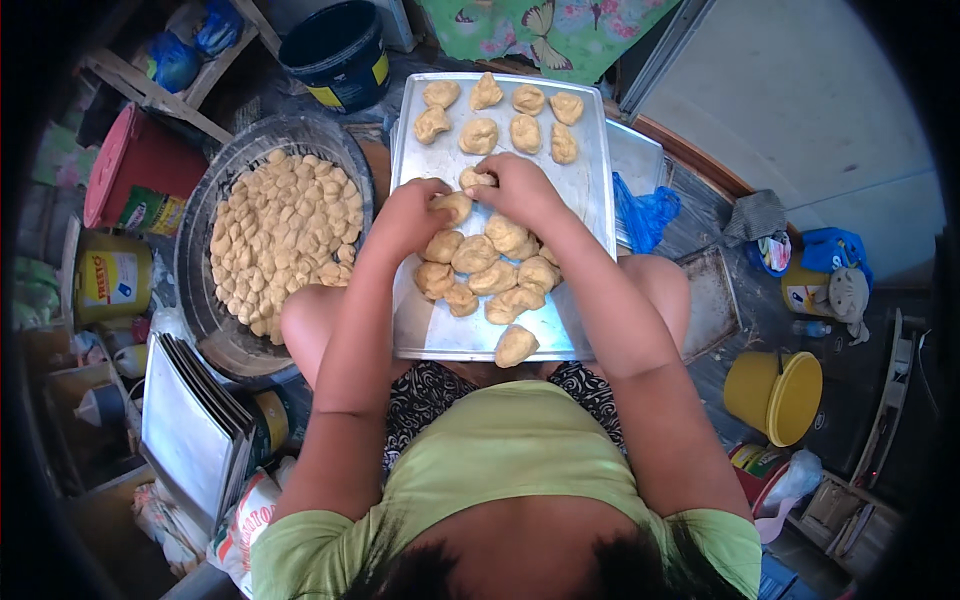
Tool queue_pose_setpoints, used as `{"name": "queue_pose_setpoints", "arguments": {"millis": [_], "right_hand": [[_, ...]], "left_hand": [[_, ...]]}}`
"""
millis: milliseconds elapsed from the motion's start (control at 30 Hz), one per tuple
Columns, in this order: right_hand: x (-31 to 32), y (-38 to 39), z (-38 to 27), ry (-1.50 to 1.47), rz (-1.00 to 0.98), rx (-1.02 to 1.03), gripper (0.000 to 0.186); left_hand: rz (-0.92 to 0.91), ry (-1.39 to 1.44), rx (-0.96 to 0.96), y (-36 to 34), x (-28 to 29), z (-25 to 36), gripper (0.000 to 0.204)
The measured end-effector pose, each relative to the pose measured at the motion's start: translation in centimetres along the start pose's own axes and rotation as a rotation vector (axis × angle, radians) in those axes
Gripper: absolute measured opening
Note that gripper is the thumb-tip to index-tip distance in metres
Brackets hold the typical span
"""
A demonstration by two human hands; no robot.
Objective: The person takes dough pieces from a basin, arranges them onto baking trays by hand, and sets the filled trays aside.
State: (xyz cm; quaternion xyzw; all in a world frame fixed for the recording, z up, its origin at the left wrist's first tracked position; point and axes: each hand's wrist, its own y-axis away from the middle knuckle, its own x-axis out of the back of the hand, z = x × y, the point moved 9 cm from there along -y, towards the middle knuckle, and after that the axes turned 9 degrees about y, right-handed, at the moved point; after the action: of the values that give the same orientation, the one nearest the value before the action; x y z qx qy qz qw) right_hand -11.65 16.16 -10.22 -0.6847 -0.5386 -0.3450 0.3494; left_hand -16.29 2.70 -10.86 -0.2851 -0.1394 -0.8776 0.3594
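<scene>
A metal baking tray (pixel 590 190) lies across my lap. At its far end sit several lumps of dough (pixel 478 136) in two rows. Over the tray's middle, my left hand (pixel 415 212) is closed on a dough lump (pixel 452 208). Just to the right, my right hand (pixel 515 187) pinches a smaller dough piece (pixel 477 179) between thumb and fingers. Nearer to me is a loose pile of dough lumps (pixel 492 276), and a single lump (pixel 516 345) rests at the tray's near edge.
On the left stands a wide black basin (pixel 190 250) full of small dough pieces. Stacked trays (pixel 190 425) lean at the lower left. A dark bucket (pixel 335 60) and a red bucket (pixel 140 165) stand farther back. To the right are a yellow bucket (pixel 772 395) and a blue plastic bag (pixel 643 212).
</scene>
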Motion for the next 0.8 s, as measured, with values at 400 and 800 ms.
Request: {"name": "queue_pose_setpoints", "arguments": {"millis": [400,800], "right_hand": [[3.7,2.8,4.4,-0.326,0.045,-0.225,0.028],[4.7,6.6,7.1,-0.108,0.006,-0.286,0.032]], "left_hand": [[0.575,-0.352,-0.236,-1.0,3.9,4.4,0.035],[0.279,-0.407,-0.422,-2.5,-2.5,7.1,0.032]]}}
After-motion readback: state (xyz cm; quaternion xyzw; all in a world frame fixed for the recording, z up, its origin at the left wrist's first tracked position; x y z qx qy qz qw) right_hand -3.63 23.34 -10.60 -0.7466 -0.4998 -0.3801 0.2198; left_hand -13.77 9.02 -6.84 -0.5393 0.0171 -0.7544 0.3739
